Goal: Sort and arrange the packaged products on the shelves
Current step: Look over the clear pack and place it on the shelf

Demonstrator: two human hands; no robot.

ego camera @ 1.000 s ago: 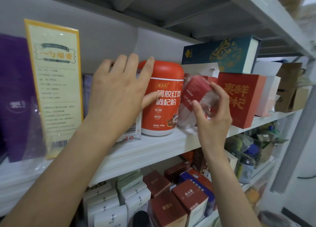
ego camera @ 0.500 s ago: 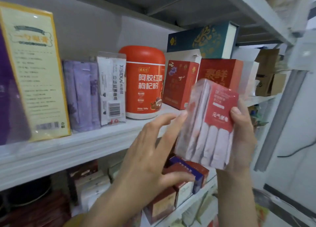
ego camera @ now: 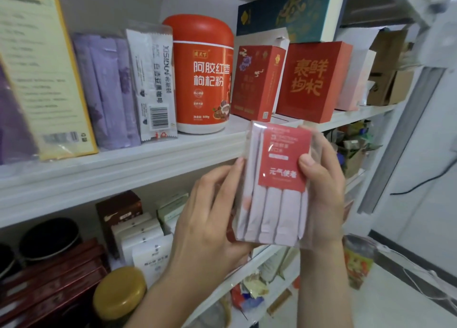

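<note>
Clear, red-labelled sachet pack below orange canister; pinched edgewise by left hand, right hand; rear fingers hidden.

The right hand's fingers are hidden behind the clear packet of stick sachets, with only the thumb in front. Most of the left hand's fingertips disappear behind its left side. Small print on the red label, above the right thumb, is too blurred to read. Far up-left of the grip, the picture's edges cut the yellow-edged carton. Straight above, the teal box loses its top.
</note>
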